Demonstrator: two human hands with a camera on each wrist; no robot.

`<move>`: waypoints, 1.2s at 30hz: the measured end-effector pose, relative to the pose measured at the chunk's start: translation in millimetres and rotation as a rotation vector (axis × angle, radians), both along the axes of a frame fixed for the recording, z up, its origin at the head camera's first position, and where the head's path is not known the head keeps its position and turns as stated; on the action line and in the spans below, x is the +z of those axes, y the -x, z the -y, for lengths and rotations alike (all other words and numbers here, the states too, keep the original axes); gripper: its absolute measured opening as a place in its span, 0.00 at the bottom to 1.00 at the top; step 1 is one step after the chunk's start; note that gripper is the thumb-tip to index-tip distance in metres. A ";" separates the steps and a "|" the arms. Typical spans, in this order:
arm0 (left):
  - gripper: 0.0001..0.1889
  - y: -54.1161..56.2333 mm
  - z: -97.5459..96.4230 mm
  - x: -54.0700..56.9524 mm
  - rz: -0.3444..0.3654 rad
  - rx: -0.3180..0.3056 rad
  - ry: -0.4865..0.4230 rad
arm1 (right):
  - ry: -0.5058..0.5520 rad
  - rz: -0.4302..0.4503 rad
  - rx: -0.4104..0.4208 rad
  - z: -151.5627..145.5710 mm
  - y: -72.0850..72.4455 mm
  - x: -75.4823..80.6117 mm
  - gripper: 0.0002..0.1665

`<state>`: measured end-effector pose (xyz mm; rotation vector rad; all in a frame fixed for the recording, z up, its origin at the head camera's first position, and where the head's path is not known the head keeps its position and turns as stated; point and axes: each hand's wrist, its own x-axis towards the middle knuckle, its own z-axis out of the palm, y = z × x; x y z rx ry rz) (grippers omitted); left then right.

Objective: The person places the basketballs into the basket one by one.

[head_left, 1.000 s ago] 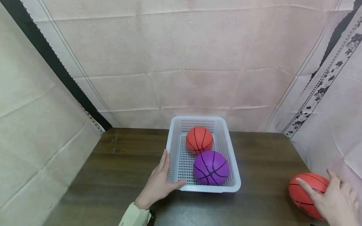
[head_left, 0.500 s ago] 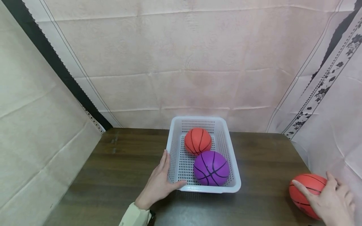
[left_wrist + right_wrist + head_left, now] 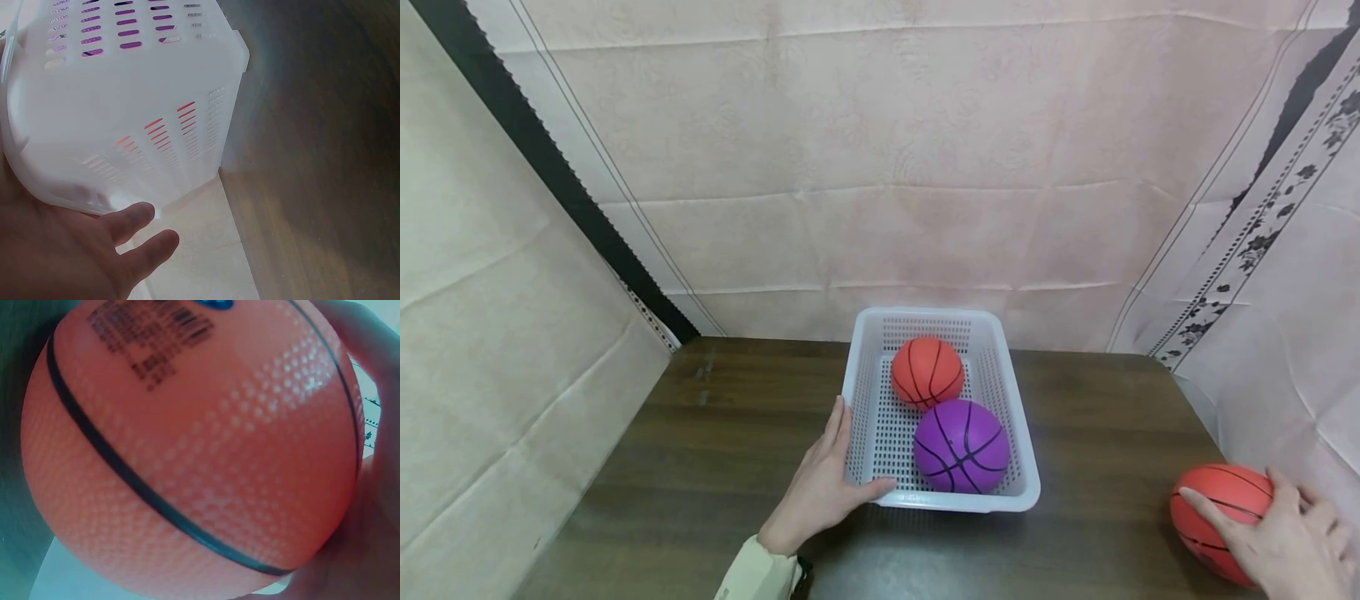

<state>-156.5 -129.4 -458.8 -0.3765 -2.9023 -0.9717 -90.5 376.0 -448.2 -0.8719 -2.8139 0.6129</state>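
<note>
A white perforated plastic basket stands on the table, holding an orange-red toy basketball at the back and a larger purple toy basketball in front. My left hand rests against its near left corner, fingers straight along the left side and thumb over the front rim. In the left wrist view, two fingertips extend past the rim. At the table's right, my right hand grips another red basketball, thumb and fingers spread around it. This ball fills the right wrist view, showing a printed barcode.
The dark wooden table extends on both sides of the basket. Pale cloth sheets hang behind it and at both sides. The right-hand cloth hangs close behind the right hand.
My right hand has settled onto the red ball, its thumb and fingers now against it; the ball shifts very slightly. The left hand and basket keep their place.
</note>
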 end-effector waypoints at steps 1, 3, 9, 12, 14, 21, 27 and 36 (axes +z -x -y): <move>0.66 0.1 0.0 -0.1 0.001 0.000 0.002 | 0.001 -0.003 0.002 -0.1 -0.6 0.1 0.73; 0.66 0.3 0.1 -0.1 0.002 0.000 0.003 | 0.007 0.003 0.004 -0.2 -1.1 0.3 0.73; 0.66 1.3 -0.1 0.5 0.006 -0.001 -0.007 | 0.028 0.063 -0.007 0.2 0.9 0.8 0.76; 0.65 1.3 -0.5 1.0 0.008 -0.001 -0.010 | 0.037 0.069 -0.005 -0.1 1.1 0.6 0.78; 0.65 1.2 -0.7 1.2 0.010 -0.001 -0.013 | 0.039 0.065 -0.001 -0.3 1.0 0.3 0.78; 0.64 1.4 -1.2 1.2 0.012 -0.001 -0.016 | 0.033 0.063 -0.004 0.5 1.4 -0.3 0.76; 0.64 0.6 -0.4 0.0 0.013 -0.001 -0.011 | 0.031 0.068 -0.019 1.0 1.5 -0.4 0.76; 0.64 -0.4 -0.1 -0.9 0.011 0.001 -0.016 | 0.034 0.041 -0.027 0.7 -0.8 -1.0 0.75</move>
